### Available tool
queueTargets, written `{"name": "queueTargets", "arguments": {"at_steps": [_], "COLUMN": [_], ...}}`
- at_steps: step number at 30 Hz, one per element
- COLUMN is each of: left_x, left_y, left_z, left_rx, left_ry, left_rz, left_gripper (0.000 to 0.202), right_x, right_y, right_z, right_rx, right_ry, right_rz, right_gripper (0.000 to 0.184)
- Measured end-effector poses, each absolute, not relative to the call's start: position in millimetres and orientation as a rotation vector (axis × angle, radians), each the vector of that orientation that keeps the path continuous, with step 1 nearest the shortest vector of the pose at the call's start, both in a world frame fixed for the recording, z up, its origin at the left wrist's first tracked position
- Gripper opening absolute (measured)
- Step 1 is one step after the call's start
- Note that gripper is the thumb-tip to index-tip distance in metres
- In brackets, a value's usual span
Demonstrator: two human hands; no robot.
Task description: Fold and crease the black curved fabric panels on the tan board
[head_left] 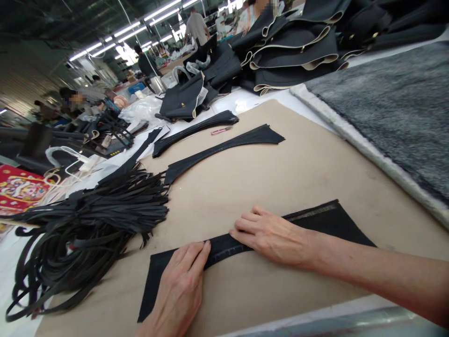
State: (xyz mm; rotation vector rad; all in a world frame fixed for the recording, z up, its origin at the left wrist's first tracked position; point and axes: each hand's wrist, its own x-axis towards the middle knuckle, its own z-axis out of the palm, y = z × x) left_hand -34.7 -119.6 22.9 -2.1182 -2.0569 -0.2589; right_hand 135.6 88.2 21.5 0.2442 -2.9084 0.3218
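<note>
Surface (10, 264) is busy, mostly topped w/ a brown sheet (315, 173); at its left edge a big tangle of thin black strips (79, 224) spills onto the sheet; beyond, toward the far left corner, red printed packaging (21, 187) & clear plastic (140, 111); twd the far edge lie a stack of curved black pieces (196, 130), pink snips (220, 131) just beside it, & a single curved piece (224, 146) nearer; far edge is piled w/ black bags (294, 58), pale-edged; a thick grey fuzzy slab (396, 103) takes up the right side; co-workers, e.g. one in a light top (197, 28), are well back.

The black panel (224, 252) lies nr the near edge, narrow in the middle, flaring at both ends, a pale line along its mid part; left hand (184, 278) covers part of its left end, wrist low, fingers extended & close tog., tips on the narrow part; right hand (270, 231) reaches in from the right, forearm crossing the right end, fingers bent, bunched, tips pressed on the panel; can't tell if either grip pinches it.
</note>
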Motion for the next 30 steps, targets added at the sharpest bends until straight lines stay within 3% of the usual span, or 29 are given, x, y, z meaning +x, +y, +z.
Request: {"name": "queueTargets", "arguments": {"at_steps": [6,11,15,30], "left_x": [-30.4,-14.2,2.0,2.9], "left_y": [-108.9,-94.9,-86.6,-82.0], "left_z": [31.1,29.7,14.6,8.9], "left_rx": [-2.152,-2.109,-2.109,-2.165], "left_ry": [-2.013,-2.054,-2.086,-2.052], "left_rz": [-0.053,-0.233,-0.407,-0.212], "left_gripper": [0.05,0.038,0.047,0.052], "right_x": [137.5,139.4,138.9,181.5], "right_y": [89.3,88.3,87.7,121.6], "right_z": [23.7,24.2,22.8,25.0], "right_rx": [0.257,0.268,0.278,0.214], "right_ry": [-2.901,-2.893,-2.865,-2.851], "right_rz": [0.302,0.262,0.196,0.229], "right_gripper": [0.007,0.006,0.005,0.011]}}
